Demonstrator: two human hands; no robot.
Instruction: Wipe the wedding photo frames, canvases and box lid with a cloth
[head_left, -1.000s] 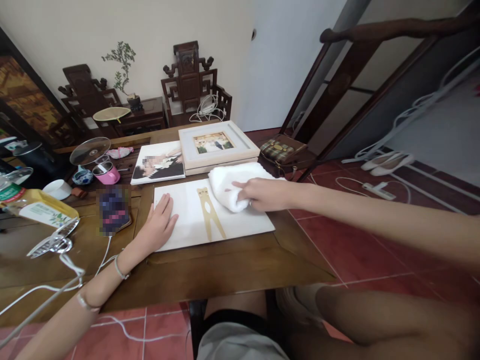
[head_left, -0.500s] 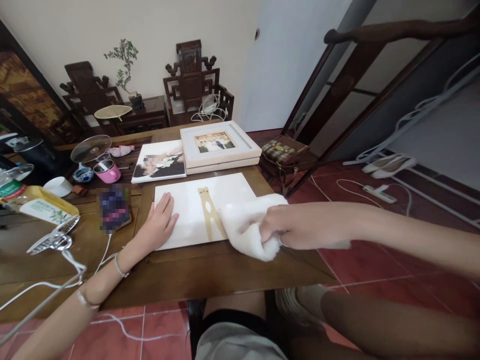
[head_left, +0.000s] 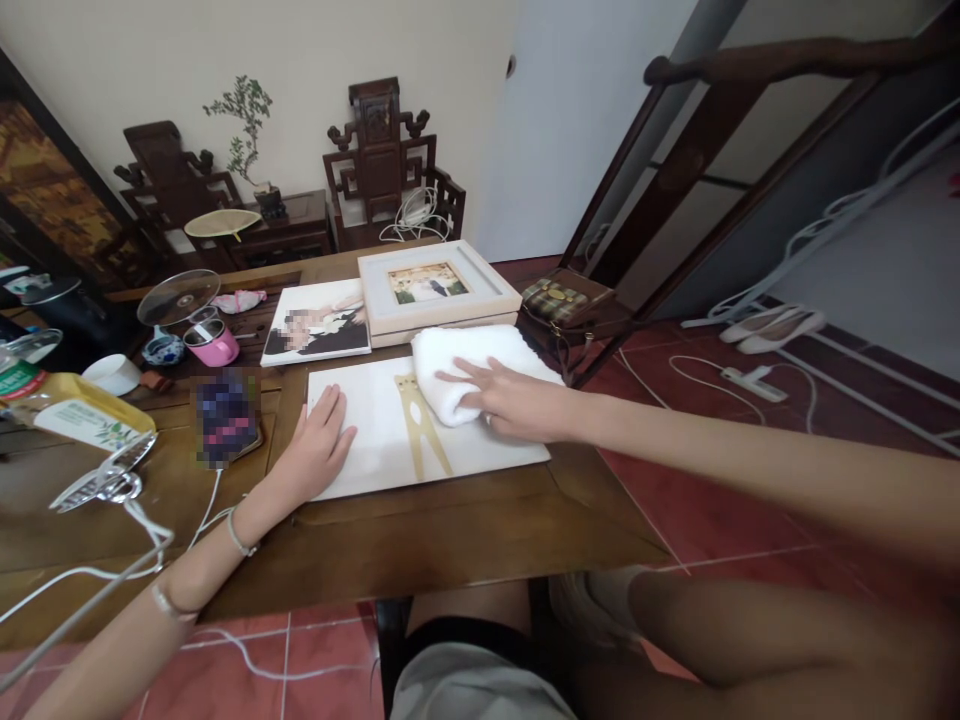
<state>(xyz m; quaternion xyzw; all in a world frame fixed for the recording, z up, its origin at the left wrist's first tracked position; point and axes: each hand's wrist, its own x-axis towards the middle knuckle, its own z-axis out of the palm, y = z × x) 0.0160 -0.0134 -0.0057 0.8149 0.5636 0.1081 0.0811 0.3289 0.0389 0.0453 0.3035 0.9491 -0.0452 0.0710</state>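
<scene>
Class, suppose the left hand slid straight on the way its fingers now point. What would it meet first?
Sliding on over the white board it lies on, the left hand would probably first meet the near edge of the photo panel; the exact gap is hard to judge.

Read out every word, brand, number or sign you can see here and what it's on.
No text reads clearly.
Bottle, green label: marks too small and blurred.
Phone: screen pixelated, unreadable.
White panel: gold shape like an A; I cannot tell whether it is a letter.
</scene>
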